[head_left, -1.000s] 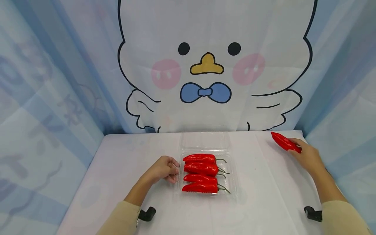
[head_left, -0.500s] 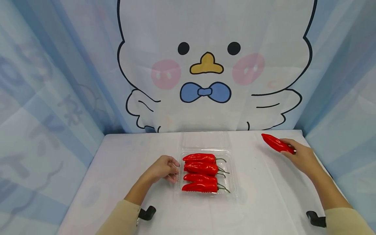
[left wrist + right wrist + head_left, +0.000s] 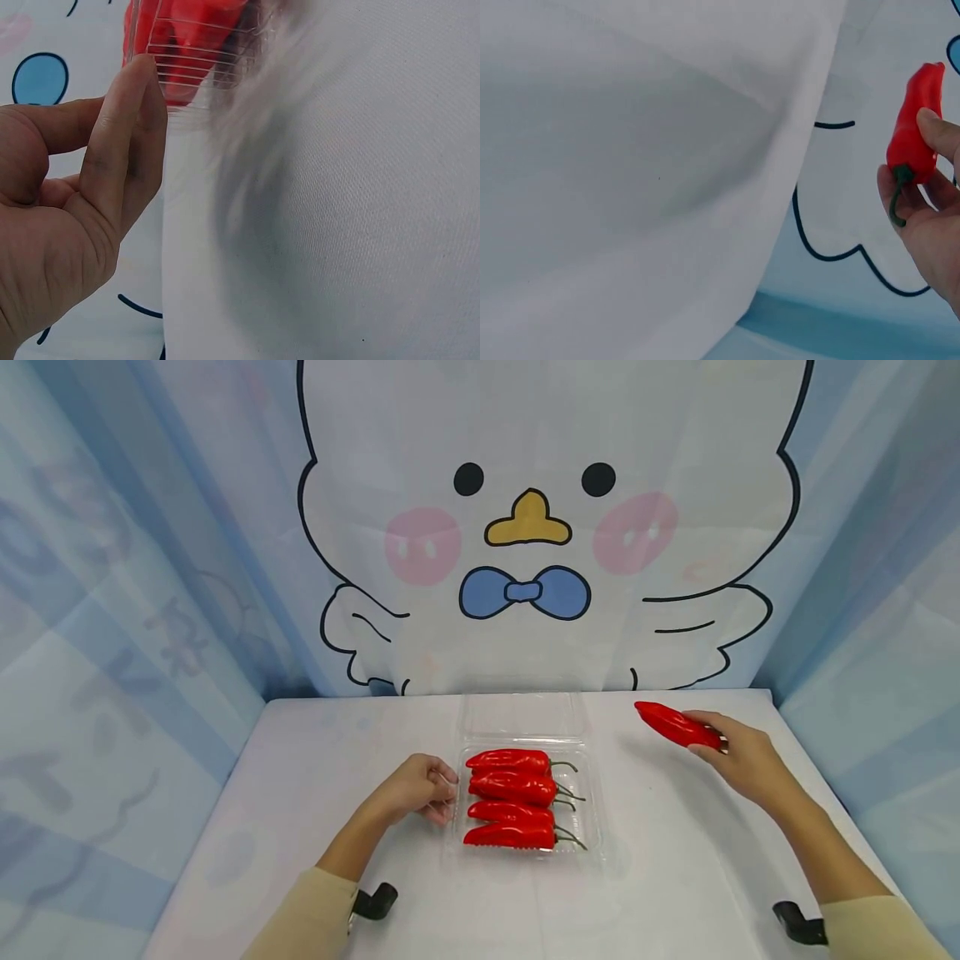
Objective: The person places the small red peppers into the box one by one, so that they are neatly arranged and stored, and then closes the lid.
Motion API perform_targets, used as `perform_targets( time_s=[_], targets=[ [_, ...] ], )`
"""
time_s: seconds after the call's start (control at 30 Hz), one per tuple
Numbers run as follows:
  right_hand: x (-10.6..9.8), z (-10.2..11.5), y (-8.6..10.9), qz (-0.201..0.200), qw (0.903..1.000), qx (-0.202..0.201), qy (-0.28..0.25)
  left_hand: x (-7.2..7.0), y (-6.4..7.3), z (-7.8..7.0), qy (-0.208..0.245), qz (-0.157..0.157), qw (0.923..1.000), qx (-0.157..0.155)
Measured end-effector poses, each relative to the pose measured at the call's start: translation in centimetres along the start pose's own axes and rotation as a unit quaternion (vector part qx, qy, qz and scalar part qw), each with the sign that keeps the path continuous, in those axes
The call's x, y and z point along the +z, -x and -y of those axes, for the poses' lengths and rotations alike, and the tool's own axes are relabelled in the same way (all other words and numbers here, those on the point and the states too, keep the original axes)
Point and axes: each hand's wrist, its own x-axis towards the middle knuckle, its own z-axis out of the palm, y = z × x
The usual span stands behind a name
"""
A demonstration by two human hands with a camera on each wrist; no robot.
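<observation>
My right hand [image 3: 742, 762] holds a red chili pepper [image 3: 675, 724] above the table's back right part, its pointed tip toward the left. In the right wrist view the pepper's green stem [image 3: 898, 204] hangs toward the palm, and the thumb lies across the red body. A clear plastic clamshell box [image 3: 592, 827] lies at the middle of the table. Several red peppers [image 3: 513, 789] lie in it side by side, stems to the right. At the box's left edge my left hand [image 3: 414, 789] pinches the rim; its fingertips [image 3: 142, 67] meet the ribbed side wall.
The box's transparent lid [image 3: 522, 717] is folded back toward the rear curtain [image 3: 525, 652], which carries a cartoon bird. A white cloth covers the table [image 3: 675, 860]. Blue curtains [image 3: 885, 610] enclose both sides.
My right hand has moved left with the pepper, from the table's back right corner toward the box. The left hand stays at the box's left edge.
</observation>
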Motion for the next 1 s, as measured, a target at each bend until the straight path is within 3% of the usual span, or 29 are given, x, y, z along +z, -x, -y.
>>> perform_targets(
  time_s=[0.47, 1.0],
  targets=[
    [0.8, 4.6, -0.1, 0.007, 0.9963, -0.086, 0.000, -0.1, 0.1, -0.3, 0.000, 0.000, 1.0000, -0.004],
    [1.9, 8.3, -0.6, 0.031, 0.9909, -0.131, -0.006, 0.1, 0.1, -0.3, -0.004, -0.003, 0.9999, -0.010]
  ],
)
